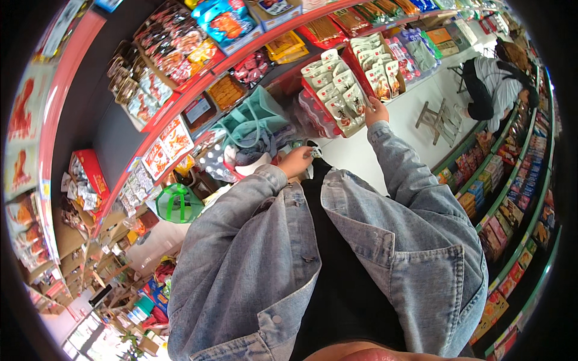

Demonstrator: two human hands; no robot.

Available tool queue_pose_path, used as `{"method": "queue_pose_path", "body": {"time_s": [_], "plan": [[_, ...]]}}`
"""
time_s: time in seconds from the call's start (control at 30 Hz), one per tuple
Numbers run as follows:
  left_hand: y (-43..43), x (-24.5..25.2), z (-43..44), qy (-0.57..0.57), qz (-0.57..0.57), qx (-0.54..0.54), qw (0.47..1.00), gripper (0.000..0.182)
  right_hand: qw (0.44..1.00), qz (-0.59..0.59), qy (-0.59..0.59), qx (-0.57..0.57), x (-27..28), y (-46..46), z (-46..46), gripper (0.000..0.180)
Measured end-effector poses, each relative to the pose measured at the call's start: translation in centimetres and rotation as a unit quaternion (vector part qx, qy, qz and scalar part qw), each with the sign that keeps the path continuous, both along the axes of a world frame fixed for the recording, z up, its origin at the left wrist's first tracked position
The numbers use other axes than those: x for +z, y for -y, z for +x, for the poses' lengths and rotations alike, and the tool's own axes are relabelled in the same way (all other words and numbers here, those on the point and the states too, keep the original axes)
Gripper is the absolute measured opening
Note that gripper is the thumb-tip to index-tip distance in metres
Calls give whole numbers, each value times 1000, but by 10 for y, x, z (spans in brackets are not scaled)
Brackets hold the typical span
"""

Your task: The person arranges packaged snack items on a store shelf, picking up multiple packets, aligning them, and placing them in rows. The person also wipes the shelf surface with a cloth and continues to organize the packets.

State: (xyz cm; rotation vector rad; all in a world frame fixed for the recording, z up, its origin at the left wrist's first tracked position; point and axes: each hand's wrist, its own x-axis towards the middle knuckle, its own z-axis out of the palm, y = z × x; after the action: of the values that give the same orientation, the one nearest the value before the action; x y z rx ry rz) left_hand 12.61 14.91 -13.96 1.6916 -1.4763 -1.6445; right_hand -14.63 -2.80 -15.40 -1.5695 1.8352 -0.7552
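Note:
My right hand (376, 112) has its fingers on the right edge of a red display box (323, 110) filled with white snack pouches. Lower and to the left, my left hand (295, 161) is near my waist, its fingertips at a small white and black item (314, 151) that I cannot make out clearly. A second box of white pouches (377, 67) stands just beyond the first. Under the first box are pink-topped packs in clear plastic wrap (311, 113). A teal tote bag (257, 115) lies beside my left hand, with dark cloth (257, 149) in front of it.
Red-edged shelves (216, 72) with packaged snacks curve along the left and top. A green mesh basket (178, 203) is at lower left. A wooden folding stool (440, 122) stands on the floor; past it a person (492, 88) bends at the green-edged shelves (501, 185) on the right.

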Motion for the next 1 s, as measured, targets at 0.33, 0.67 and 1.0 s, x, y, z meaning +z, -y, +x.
{"method": "queue_pose_path", "body": {"time_s": [0.33,0.67,1.0], "plan": [[83,-41,-37,-63,149,47,986,43,987,-55,-50,141,-7,21,-19,48],[123,-19,-81,-131,213,72,966,35,980,-158,-119,-11,-4,64,-48,34],[196,9,-121,-223,141,79,961,55,797,214,430,-366,-65,91,-119,77]]}}
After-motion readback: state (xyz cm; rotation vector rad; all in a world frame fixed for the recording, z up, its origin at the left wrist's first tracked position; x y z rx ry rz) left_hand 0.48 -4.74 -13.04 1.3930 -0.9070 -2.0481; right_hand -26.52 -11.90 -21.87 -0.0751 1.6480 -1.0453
